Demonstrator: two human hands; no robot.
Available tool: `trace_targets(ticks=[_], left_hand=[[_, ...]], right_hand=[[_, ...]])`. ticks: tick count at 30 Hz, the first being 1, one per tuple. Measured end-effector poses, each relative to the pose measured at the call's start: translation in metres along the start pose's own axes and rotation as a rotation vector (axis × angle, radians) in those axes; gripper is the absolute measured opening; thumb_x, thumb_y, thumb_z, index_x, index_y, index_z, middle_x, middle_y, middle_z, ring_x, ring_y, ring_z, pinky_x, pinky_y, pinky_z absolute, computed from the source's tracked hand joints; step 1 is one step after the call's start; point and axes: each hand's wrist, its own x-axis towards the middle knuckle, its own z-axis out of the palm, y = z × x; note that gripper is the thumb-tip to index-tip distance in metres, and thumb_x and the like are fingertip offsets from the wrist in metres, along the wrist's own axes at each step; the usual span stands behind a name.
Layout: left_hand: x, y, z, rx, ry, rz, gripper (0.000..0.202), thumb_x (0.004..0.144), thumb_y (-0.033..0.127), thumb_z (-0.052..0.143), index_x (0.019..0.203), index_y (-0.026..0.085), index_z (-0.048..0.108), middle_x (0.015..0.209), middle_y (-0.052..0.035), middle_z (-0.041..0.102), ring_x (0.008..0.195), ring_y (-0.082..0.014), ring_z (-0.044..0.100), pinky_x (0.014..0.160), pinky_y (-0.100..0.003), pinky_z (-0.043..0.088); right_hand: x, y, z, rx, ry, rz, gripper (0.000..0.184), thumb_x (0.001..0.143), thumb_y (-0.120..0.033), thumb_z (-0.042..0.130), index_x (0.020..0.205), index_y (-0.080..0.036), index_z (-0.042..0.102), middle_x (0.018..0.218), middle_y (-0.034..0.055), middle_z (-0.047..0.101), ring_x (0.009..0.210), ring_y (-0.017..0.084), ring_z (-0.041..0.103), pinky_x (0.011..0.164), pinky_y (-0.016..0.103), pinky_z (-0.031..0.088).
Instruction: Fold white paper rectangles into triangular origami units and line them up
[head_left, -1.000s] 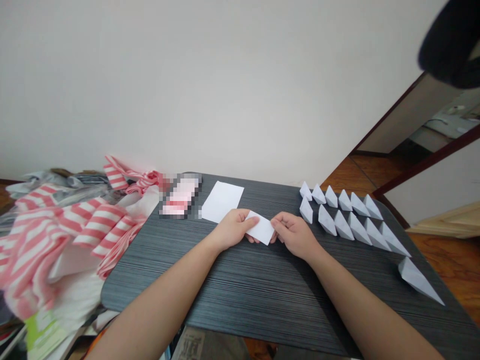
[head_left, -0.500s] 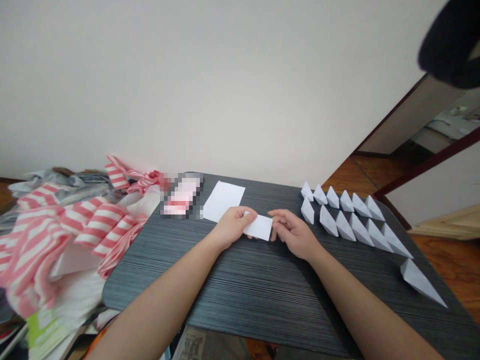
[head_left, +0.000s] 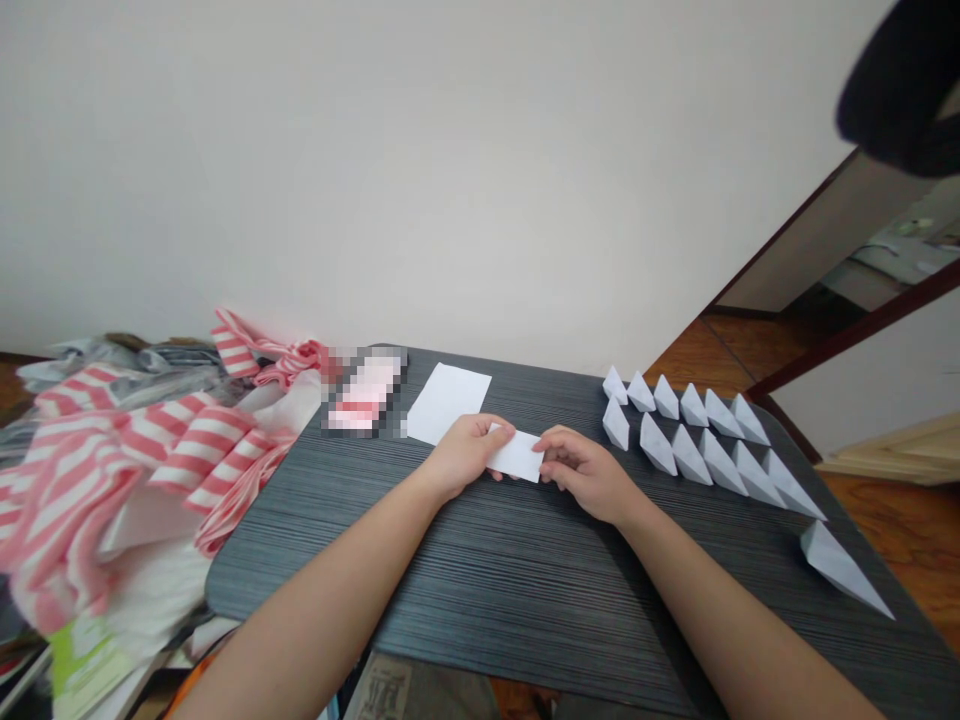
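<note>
A small folded white paper (head_left: 519,455) is held between both hands just above the dark striped table (head_left: 480,590). My left hand (head_left: 466,452) pinches its left end, thumb on top. My right hand (head_left: 583,468) pinches its right end with curled fingers. A flat white paper sheet (head_left: 448,401) lies on the table just behind my left hand. To the right, several folded white paper triangles (head_left: 694,435) stand in two rows, and one more folded triangle (head_left: 840,567) lies apart near the right edge.
A heap of pink-and-white striped bags and papers (head_left: 127,470) fills the left side beside the table. A blurred pink object (head_left: 363,392) sits at the table's back. A doorway and wooden floor (head_left: 885,480) lie to the right. A dark object (head_left: 904,85) hangs at top right.
The folded paper has turned from tilted to nearly level and dropped lower between my hands. My right fingers have closed in on its right end.
</note>
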Motion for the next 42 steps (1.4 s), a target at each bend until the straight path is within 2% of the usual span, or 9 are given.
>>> trace_targets(ticks=[8, 12, 19, 22, 25, 28, 31, 34, 42], left_hand=[[-0.001, 0.001, 0.002, 0.046, -0.018, 0.006, 0.029, 0.081, 0.040, 0.052, 0.083, 0.011, 0.059, 0.064, -0.0043, 0.062, 0.054, -0.0132, 0.059, 0.044, -0.022, 0.046], [-0.002, 0.001, 0.002, 0.126, -0.073, 0.016, 0.031, 0.083, 0.041, 0.050, 0.082, 0.012, 0.060, 0.064, -0.0035, 0.061, 0.050, -0.0108, 0.055, 0.046, -0.022, 0.045], [-0.005, 0.004, 0.006, 0.157, -0.174, 0.006, 0.037, 0.087, 0.044, 0.042, 0.091, 0.012, 0.059, 0.068, -0.0059, 0.063, 0.060, -0.0145, 0.061, 0.051, -0.023, 0.046], [-0.007, 0.006, 0.008, 0.215, -0.187, 0.007, 0.036, 0.082, 0.045, 0.050, 0.097, 0.013, 0.058, 0.070, -0.0049, 0.063, 0.059, -0.0137, 0.061, 0.049, -0.021, 0.045], [-0.009, 0.006, 0.008, 0.294, -0.173, 0.010, 0.034, 0.077, 0.041, 0.059, 0.097, 0.014, 0.058, 0.065, -0.0015, 0.060, 0.051, -0.0105, 0.057, 0.044, -0.018, 0.040], [-0.008, 0.005, 0.007, 0.293, -0.134, 0.010, 0.029, 0.080, 0.038, 0.056, 0.093, 0.013, 0.057, 0.056, 0.0014, 0.056, 0.043, -0.0074, 0.050, 0.041, -0.016, 0.035], [-0.006, 0.004, 0.005, 0.243, -0.090, -0.004, 0.028, 0.080, 0.036, 0.056, 0.095, 0.013, 0.056, 0.052, 0.0028, 0.054, 0.041, -0.0068, 0.047, 0.040, -0.016, 0.033], [-0.005, 0.003, 0.004, 0.211, -0.085, -0.003, 0.028, 0.079, 0.036, 0.057, 0.095, 0.013, 0.055, 0.051, 0.0031, 0.053, 0.040, -0.0069, 0.046, 0.040, -0.016, 0.031], [-0.005, -0.002, 0.002, 0.227, -0.112, 0.020, 0.024, 0.079, 0.032, 0.056, 0.095, 0.014, 0.054, 0.051, 0.0036, 0.051, 0.042, -0.0071, 0.045, 0.041, -0.016, 0.032]], right_hand=[[0.000, 0.002, 0.002, -0.029, 0.021, -0.014, 0.012, 0.081, -0.019, 0.058, 0.094, -0.021, 0.056, 0.089, 0.0016, 0.051, 0.064, 0.011, 0.055, 0.055, 0.024, 0.044], [0.001, 0.000, 0.003, -0.154, 0.063, -0.035, 0.004, 0.084, -0.023, 0.055, 0.087, -0.020, 0.057, 0.085, 0.0017, 0.053, 0.062, 0.011, 0.053, 0.056, 0.025, 0.043], [0.004, -0.007, 0.004, -0.400, 0.183, -0.059, 0.013, 0.087, -0.026, 0.051, 0.076, -0.019, 0.054, 0.068, 0.0004, 0.053, 0.063, 0.014, 0.050, 0.060, 0.026, 0.040], [0.005, -0.007, 0.003, -0.443, 0.211, -0.072, 0.013, 0.086, -0.025, 0.052, 0.075, -0.019, 0.055, 0.068, 0.0005, 0.054, 0.064, 0.014, 0.051, 0.060, 0.026, 0.039], [0.005, -0.006, 0.003, -0.422, 0.248, -0.055, 0.010, 0.084, -0.025, 0.054, 0.076, -0.019, 0.055, 0.067, 0.0000, 0.054, 0.063, 0.014, 0.052, 0.059, 0.026, 0.039], [0.003, -0.003, 0.003, -0.281, 0.236, -0.012, 0.009, 0.086, -0.026, 0.051, 0.081, -0.019, 0.054, 0.065, -0.0011, 0.054, 0.058, 0.013, 0.052, 0.054, 0.025, 0.040], [0.001, 0.000, 0.002, -0.101, 0.207, 0.007, 0.011, 0.088, -0.026, 0.047, 0.095, -0.020, 0.053, 0.065, -0.0018, 0.054, 0.056, 0.012, 0.054, 0.052, 0.024, 0.041], [0.001, 0.003, 0.000, -0.068, 0.210, 0.016, 0.019, 0.089, -0.027, 0.047, 0.106, -0.020, 0.052, 0.066, -0.0016, 0.057, 0.055, 0.012, 0.055, 0.052, 0.024, 0.042], [0.002, -0.005, -0.002, -0.246, 0.177, 0.061, 0.025, 0.092, -0.030, 0.042, 0.088, -0.017, 0.062, 0.053, -0.0016, 0.058, 0.050, 0.012, 0.056, 0.056, 0.025, 0.043]])
